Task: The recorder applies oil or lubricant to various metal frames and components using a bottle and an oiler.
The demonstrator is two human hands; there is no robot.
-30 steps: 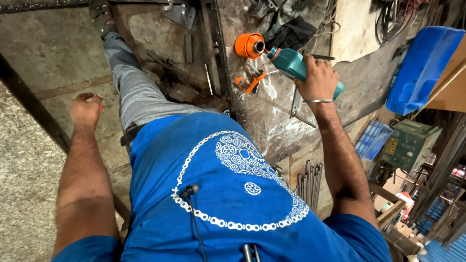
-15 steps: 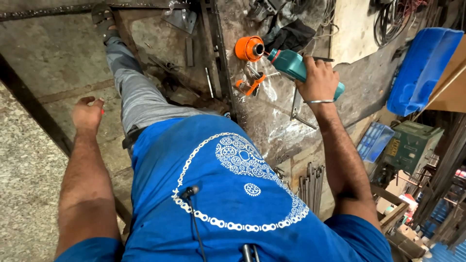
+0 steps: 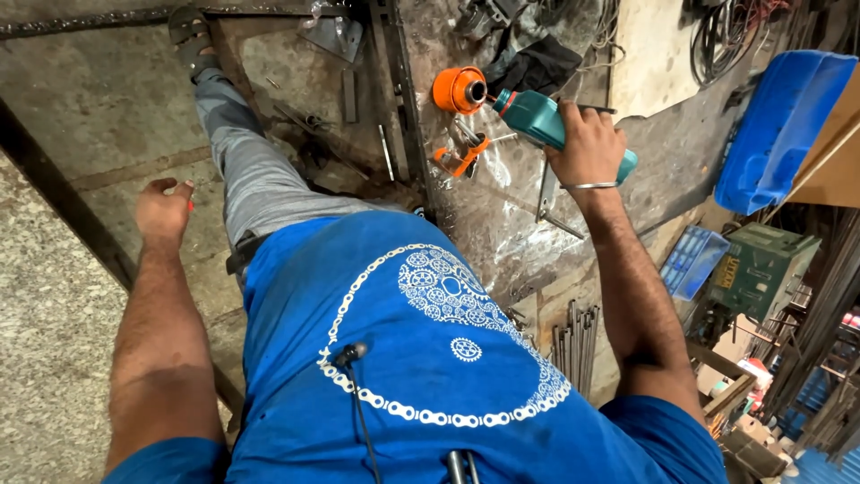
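Teal bottle [image 3: 555, 124] with a red collar, held tilted almost flat over the steel counter [image 3: 502, 224]; its neck points left and meets the mouth of an orange funnel-shaped cup [image 3: 457, 90]. Whether the neck actually touches the cup cannot be told from this view.

Right hand [image 3: 587, 148]: grip clamped around the bottle's rear half, fingers wrapped over the top, thumb side toward the camera. A metal bangle [image 3: 589, 186] sits on the wrist just below the hand.

Left hand [image 3: 163, 208]: grip loosely apart, fingers curled, holding nothing. It hangs over the concrete floor [image 3: 81, 134], well apart from the bottle and the counter.

Near the bottle, on the counter:
- orange-handled clamp tool [image 3: 461, 154], just below the cup;
- flat steel bracket [image 3: 548, 202], under the right wrist;
- dark cloth [image 3: 537, 63], above the bottle;
- clear plastic sheet, creased, covering part of the counter surface.

Elsewhere: the person wears a blue shirt [image 3: 430, 358] with a white chain-and-gear print, and grey trousers [image 3: 251, 170]; one sandalled foot [image 3: 190, 31] rests far up on the floor. Blue plastic tray [image 3: 779, 116] leans at the right. Green metal box [image 3: 761, 269] stands below it. Bundle of thin steel rods [image 3: 573, 345] stands beside the counter's edge.
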